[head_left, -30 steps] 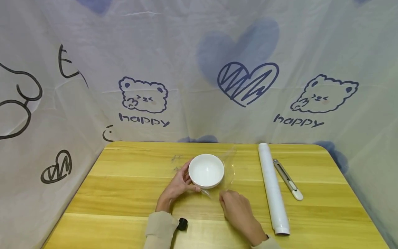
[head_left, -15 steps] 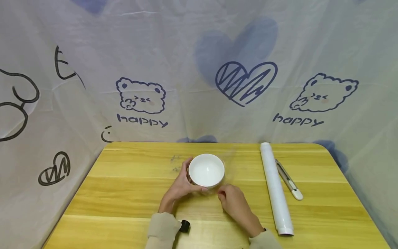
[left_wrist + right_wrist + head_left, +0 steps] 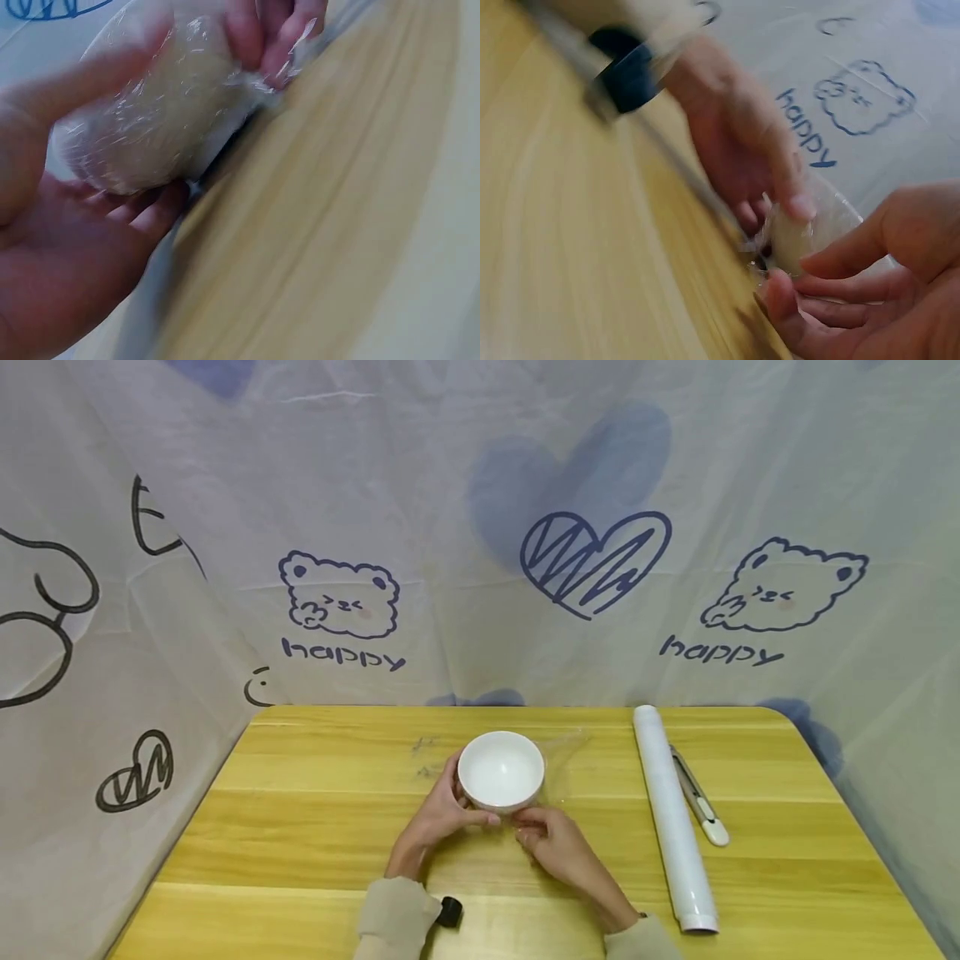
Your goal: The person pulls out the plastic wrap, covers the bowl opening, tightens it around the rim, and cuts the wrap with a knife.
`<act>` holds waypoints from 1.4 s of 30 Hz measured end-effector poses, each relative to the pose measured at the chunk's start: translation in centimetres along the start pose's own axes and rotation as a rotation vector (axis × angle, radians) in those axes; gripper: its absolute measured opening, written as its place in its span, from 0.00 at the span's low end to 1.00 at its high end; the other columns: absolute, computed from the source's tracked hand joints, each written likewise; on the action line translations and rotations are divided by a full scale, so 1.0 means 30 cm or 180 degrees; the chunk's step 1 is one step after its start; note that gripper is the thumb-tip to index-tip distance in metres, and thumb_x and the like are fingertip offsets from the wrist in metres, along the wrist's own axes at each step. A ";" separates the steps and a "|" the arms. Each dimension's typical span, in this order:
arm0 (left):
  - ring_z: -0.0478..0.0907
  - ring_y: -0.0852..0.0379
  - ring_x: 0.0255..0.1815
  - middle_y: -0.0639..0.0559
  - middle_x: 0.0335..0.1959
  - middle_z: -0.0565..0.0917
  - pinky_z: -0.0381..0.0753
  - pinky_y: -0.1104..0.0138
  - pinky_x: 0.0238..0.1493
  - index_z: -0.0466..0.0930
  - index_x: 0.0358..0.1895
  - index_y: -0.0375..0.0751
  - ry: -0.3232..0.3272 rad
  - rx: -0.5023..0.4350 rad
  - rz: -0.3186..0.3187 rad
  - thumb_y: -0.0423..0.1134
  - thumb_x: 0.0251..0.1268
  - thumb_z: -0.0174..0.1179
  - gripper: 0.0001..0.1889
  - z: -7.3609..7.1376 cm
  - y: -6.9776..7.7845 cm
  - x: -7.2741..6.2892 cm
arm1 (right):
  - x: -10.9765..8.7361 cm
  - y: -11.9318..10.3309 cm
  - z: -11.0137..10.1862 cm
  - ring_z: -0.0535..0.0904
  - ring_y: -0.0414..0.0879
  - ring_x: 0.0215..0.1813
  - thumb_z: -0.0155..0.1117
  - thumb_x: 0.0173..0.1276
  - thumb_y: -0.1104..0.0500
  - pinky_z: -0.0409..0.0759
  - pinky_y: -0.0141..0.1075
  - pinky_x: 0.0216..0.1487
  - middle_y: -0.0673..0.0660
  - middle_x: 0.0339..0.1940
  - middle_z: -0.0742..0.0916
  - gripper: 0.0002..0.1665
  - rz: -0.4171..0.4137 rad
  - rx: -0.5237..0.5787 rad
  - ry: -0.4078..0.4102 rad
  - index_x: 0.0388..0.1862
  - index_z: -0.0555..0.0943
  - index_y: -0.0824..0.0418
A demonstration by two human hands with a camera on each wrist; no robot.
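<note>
A white bowl [image 3: 501, 770] stands upright near the middle of the table, its inside uncovered. Clear cling film wraps its outer wall, wrinkled in the left wrist view [image 3: 142, 142], and a loose sheet of cling film [image 3: 564, 756] spreads out on the right. My left hand [image 3: 442, 810] grips the bowl's left side, thumb along the front. At the bowl's front right, low near its base, my right hand [image 3: 558, 843] pinches crumpled film between thumb and fingers. The right wrist view shows both hands [image 3: 870, 277] close together at the film.
A long white roll of cling film [image 3: 675, 818] lies on the wooden table [image 3: 300, 843] to the right. Just beyond it is a utility knife [image 3: 701, 802], partly hidden by the roll. A printed cloth hangs behind the table.
My right hand has moved up and left to the bowl and taken film at its base. The left hand keeps its grip. The roll has shifted slightly right, towards the knife.
</note>
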State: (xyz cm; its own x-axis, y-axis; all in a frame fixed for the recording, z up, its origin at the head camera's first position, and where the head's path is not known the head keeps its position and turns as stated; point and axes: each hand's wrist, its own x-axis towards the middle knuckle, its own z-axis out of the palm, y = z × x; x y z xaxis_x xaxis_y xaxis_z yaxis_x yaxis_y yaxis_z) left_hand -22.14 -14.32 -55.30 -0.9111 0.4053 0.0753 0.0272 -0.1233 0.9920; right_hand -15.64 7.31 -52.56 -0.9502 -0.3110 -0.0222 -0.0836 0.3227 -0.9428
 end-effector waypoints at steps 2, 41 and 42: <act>0.60 0.39 0.78 0.36 0.79 0.56 0.72 0.62 0.70 0.44 0.82 0.36 0.0059 0.0026 0.0009 0.19 0.44 0.78 0.63 0.009 -0.003 0.004 | 0.002 0.000 -0.007 0.85 0.52 0.45 0.57 0.71 0.74 0.87 0.36 0.38 0.74 0.52 0.85 0.17 0.0309 0.0746 -0.0072 0.57 0.76 0.83; 0.62 0.38 0.76 0.39 0.77 0.60 0.63 0.48 0.75 0.46 0.83 0.44 0.0429 0.0319 0.0130 0.18 0.39 0.80 0.66 0.040 -0.032 0.000 | 0.029 0.095 -0.210 0.81 0.49 0.58 0.48 0.83 0.66 0.74 0.46 0.71 0.64 0.62 0.79 0.33 0.1066 0.3176 0.0477 0.81 0.53 0.69; 0.62 0.38 0.75 0.39 0.77 0.61 0.63 0.48 0.75 0.45 0.83 0.44 0.0424 0.0331 0.0118 0.19 0.40 0.80 0.66 0.040 -0.032 0.001 | 0.028 0.093 -0.216 0.81 0.49 0.59 0.46 0.83 0.66 0.73 0.46 0.71 0.65 0.65 0.77 0.35 0.1039 0.3254 0.0465 0.83 0.49 0.68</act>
State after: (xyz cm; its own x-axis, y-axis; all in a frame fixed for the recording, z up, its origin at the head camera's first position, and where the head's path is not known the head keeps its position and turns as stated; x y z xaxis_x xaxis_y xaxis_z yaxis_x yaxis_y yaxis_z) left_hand -21.70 -13.10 -56.12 -0.9549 0.2778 0.1049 0.0980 -0.0388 0.9944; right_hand -18.63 13.74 -53.07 -0.9134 -0.2139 -0.3465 0.4058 -0.5485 -0.7311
